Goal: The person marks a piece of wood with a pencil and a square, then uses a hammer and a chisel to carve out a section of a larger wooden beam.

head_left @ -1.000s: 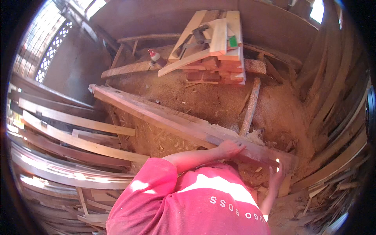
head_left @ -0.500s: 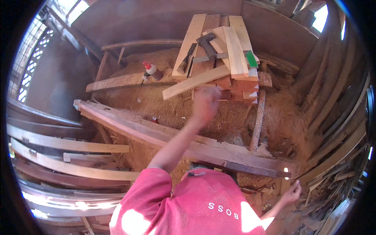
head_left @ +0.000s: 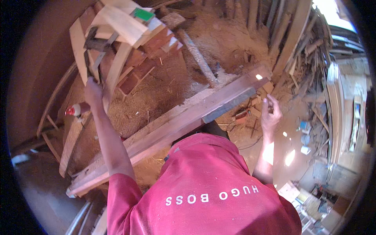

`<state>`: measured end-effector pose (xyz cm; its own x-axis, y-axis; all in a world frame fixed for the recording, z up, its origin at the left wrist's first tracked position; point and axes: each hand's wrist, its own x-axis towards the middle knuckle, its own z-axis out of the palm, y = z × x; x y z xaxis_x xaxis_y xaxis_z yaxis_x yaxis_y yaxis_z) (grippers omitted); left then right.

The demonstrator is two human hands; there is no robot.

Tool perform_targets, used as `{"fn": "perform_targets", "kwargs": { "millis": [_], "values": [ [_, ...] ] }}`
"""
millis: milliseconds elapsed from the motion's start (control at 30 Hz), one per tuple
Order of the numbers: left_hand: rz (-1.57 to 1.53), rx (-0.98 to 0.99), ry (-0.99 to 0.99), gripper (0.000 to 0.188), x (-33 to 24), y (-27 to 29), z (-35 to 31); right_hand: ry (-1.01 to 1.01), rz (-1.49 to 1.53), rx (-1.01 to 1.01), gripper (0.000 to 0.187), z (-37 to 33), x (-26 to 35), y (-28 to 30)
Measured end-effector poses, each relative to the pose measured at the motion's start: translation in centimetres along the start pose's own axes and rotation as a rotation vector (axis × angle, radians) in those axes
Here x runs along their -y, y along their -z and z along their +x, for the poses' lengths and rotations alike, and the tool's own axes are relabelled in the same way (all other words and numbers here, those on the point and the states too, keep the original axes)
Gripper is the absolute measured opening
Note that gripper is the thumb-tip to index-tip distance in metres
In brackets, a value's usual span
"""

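Note:
My left hand (head_left: 93,94) reaches to the near end of the stacked boards, beside a pale plank (head_left: 119,64). Its fingers look curled at a dark, slim tool (head_left: 87,60) lying on the boards; blur hides what they grip, if anything. Close by on the pile lie a dark L-shaped tool (head_left: 96,42) and a metal blade (head_left: 98,59). A green block (head_left: 143,15) sits at the pile's far edge. My right hand (head_left: 271,113) hangs in the air past the right end of a long beam (head_left: 168,135), its fingers apart with nothing visible in them.
The long beam crosses in front of my body, with a grey piece (head_left: 229,105) along its near side. A red-capped bottle (head_left: 76,109) stands left of my left forearm. Sawdust (head_left: 156,94) covers the ground, offcuts (head_left: 313,74) pile at the right, and small containers (head_left: 305,137) stand beyond my right hand.
The view has swung round to the right, so the board pile now appears at upper left. My left hand has gone to the pile's near left side; my right hand's fingers have spread from a pinch.

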<state>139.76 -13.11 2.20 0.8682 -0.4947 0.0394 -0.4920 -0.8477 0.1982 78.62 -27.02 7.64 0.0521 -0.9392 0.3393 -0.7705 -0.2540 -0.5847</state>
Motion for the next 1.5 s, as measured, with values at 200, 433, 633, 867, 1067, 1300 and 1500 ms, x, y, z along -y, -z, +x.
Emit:
{"fn": "perform_targets", "kwargs": {
  "millis": [200,433,633,867,1067,1300,1500],
  "values": [
    [-0.161,-0.192,-0.033,0.025,1.6,3.2,-4.0,-0.014,0.081,-0.077,0.021,-0.4,-1.4,0.0],
    [-0.847,-0.006,-0.248,0.023,-10.2,4.5,-19.3,-0.258,0.674,0.319,0.031,-0.3,0.7,-3.8],
    [-1.008,0.457,-0.431,0.03,-24.7,0.6,-32.2,-0.186,1.071,0.867,0.038,0.7,0.2,-5.0],
    [-0.637,0.551,-0.627,0.057,-32.2,-4.3,-34.4,-0.59,1.011,0.673,0.039,8.6,-11.2,-1.3],
    [-0.226,0.55,-0.809,0.067,-32.9,-10.7,-35.8,-0.642,1.158,0.149,0.039,15.8,-20.4,-1.4],
    [-0.027,0.627,-0.687,0.057,-32.5,-12.9,-37.3,-0.64,1.109,0.189,0.033,18.5,-23.0,-4.2],
    [0.041,0.647,-0.687,0.054,-32.8,-12.9,-36.8,-0.71,1.055,0.257,0.033,19.9,-23.2,-7.2]
  ]
}}
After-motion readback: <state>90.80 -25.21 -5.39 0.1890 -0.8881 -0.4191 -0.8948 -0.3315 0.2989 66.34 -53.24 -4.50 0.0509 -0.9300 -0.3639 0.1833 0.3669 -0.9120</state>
